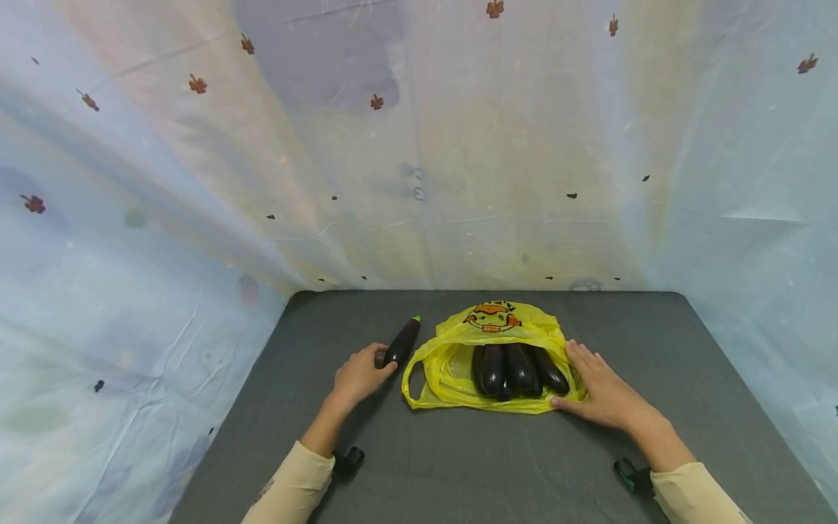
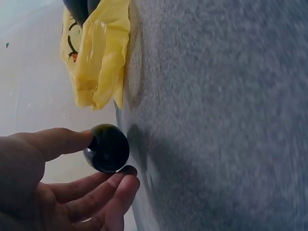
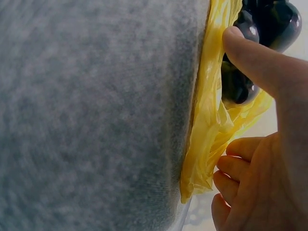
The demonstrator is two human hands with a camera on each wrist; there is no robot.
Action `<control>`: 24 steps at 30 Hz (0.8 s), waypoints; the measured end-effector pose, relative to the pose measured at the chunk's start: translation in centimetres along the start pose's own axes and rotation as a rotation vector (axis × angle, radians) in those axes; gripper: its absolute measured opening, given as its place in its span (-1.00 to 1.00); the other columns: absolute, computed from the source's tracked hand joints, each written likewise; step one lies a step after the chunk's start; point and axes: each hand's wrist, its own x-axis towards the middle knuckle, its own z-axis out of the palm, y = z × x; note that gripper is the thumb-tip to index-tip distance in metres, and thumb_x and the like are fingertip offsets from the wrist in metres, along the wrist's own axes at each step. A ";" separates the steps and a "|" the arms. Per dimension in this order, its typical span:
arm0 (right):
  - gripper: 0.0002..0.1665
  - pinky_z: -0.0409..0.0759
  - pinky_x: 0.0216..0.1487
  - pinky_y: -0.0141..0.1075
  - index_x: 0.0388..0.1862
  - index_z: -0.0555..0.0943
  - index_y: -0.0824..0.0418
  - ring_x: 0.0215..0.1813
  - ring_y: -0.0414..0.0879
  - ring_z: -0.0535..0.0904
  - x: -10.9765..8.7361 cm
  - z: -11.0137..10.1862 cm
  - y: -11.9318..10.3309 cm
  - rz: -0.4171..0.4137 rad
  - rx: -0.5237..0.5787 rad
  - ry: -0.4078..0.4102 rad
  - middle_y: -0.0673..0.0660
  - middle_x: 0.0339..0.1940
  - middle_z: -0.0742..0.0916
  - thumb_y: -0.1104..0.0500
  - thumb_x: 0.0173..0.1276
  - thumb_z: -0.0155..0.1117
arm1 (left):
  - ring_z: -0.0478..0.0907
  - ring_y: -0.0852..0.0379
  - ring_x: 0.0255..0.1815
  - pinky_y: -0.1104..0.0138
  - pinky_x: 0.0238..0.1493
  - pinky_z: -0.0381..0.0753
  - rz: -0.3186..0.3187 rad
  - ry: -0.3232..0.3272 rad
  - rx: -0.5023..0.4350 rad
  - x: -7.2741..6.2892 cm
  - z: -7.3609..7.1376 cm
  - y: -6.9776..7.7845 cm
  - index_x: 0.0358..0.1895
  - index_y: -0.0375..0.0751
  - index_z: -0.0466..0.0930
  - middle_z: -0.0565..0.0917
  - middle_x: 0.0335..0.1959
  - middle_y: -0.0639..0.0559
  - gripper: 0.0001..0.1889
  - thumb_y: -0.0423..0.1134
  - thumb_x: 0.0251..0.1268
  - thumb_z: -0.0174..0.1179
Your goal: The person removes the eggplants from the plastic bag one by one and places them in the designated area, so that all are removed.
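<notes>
A yellow plastic bag (image 1: 445, 397) lies on the grey table, its mouth facing me, with several dark eggplants (image 1: 493, 371) inside. To its left, my left hand (image 1: 358, 375) holds a single eggplant (image 1: 402, 342) near its rounded end, thumb on one side and fingers on the other. That eggplant's green-tipped end points away from me. In the left wrist view a small dark shape shows by the fingertips; I cannot tell what it is. My right hand (image 1: 605, 393) rests against the bag's right side, fingers fairly straight and spread, thumb near the lower rim of the mouth.
The grey table (image 1: 471, 466) has its far edge just behind the bag. Pale patterned sheeting (image 1: 458, 182) hangs behind the table and along both sides. Dark straps (image 1: 348, 460) are on the wrists.
</notes>
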 end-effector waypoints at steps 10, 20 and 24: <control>0.45 -0.05 0.66 0.34 0.78 -0.02 0.38 0.72 0.47 -0.01 0.0 -0.1 -0.1 0.005 0.012 -0.004 0.49 0.75 0.10 -0.41 0.32 0.50 | 0.73 0.04 -0.18 -0.01 -0.17 0.70 0.021 0.003 0.071 -0.2 0.6 0.7 0.35 -0.11 0.66 0.80 -0.08 0.05 -0.48 0.08 0.49 0.39; 0.45 -0.04 0.66 0.34 0.77 -0.02 0.39 0.72 0.47 0.00 -0.1 0.0 -0.1 0.000 0.013 0.003 0.48 0.75 0.11 -0.40 0.32 0.51 | 0.64 0.17 -0.36 0.11 -0.30 0.65 0.020 0.003 0.103 -0.2 0.9 1.1 0.32 -0.10 0.68 0.76 -0.24 0.16 -0.50 0.12 0.51 0.36; 0.45 -0.04 0.66 0.35 0.77 -0.02 0.39 0.72 0.47 0.01 -0.1 0.0 0.0 0.001 0.009 0.003 0.48 0.75 0.12 -0.40 0.33 0.50 | 0.65 0.17 -0.37 0.09 -0.30 0.66 0.015 0.007 0.096 -0.3 0.8 1.0 0.31 -0.09 0.69 0.77 -0.22 0.15 -0.51 0.12 0.52 0.34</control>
